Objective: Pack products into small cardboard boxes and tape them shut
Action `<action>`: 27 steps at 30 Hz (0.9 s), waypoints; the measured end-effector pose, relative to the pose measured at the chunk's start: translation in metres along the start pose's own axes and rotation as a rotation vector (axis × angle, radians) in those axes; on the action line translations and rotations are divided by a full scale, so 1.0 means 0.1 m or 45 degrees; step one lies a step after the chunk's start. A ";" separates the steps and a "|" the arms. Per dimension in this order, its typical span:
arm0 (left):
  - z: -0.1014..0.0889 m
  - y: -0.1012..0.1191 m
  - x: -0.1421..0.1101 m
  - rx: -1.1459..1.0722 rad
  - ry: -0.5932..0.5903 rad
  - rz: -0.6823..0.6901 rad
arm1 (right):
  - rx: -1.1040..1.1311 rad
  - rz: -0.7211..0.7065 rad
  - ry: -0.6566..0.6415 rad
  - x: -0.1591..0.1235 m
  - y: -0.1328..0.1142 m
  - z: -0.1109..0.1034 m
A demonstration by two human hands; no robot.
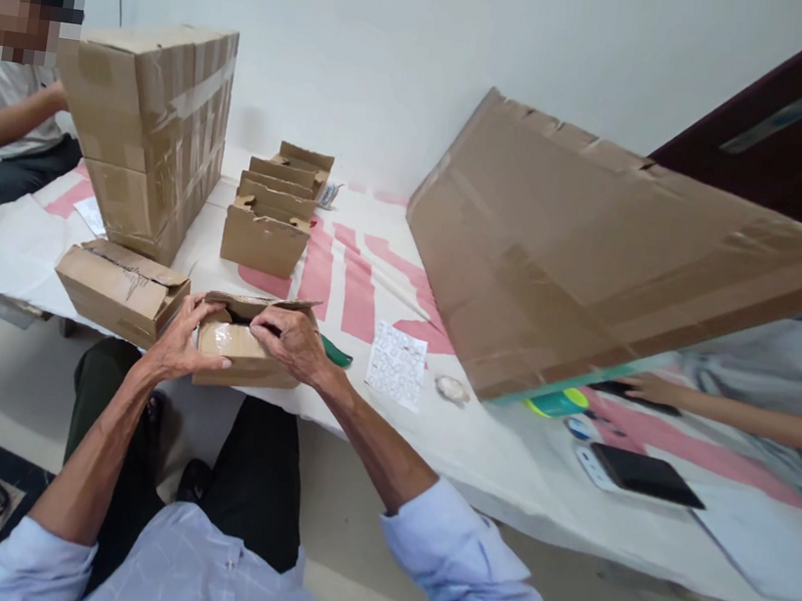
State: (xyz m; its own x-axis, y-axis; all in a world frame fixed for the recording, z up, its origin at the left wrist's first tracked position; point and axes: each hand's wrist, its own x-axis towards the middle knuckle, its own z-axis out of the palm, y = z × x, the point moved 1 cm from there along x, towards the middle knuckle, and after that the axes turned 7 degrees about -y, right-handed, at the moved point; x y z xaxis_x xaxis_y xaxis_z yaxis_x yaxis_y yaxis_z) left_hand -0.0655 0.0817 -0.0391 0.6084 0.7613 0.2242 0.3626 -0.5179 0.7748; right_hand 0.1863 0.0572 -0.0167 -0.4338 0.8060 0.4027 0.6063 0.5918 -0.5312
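Note:
A small cardboard box (243, 375) with clear tape on its top sits at the table's near edge, its rear flap raised over a dark gap. My left hand (178, 342) grips the box at its left end, thumb on top. The curled, closed fingers of my right hand (296, 341) are at the gap on the box's top; what they pinch is hidden. Just behind the right wrist lies a green object (336, 352), partly covered. Left of my left hand lies another small cardboard box (123, 289) with writing on its top.
Several open cardboard boxes (265, 241) stand in a row behind. Tall taped cartons (161, 131) rise at left, near a seated person (16, 82). A large cardboard panel (599, 258) leans at right. Beyond are a patterned paper (396, 366), a phone (644, 474) and another person's arm (733, 415).

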 end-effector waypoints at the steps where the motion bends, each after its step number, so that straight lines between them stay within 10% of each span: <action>1: 0.01 0.00 0.00 0.004 0.008 0.001 | -0.064 -0.027 0.024 -0.01 0.00 0.02; 8: 0.06 -0.01 -0.01 0.014 0.079 -0.012 | -0.478 -0.281 0.287 -0.09 0.07 0.21; 27: 0.15 0.01 -0.09 0.126 0.113 0.083 | -0.280 -0.302 0.366 -0.16 -0.05 0.19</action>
State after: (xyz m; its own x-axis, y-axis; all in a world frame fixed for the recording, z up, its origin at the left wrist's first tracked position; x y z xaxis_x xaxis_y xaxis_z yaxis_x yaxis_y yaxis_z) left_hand -0.0598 0.0683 -0.0490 0.5698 0.7539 0.3271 0.3947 -0.6002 0.6957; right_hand 0.1774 0.0418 -0.0352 -0.3941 0.5928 0.7023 0.6533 0.7182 -0.2396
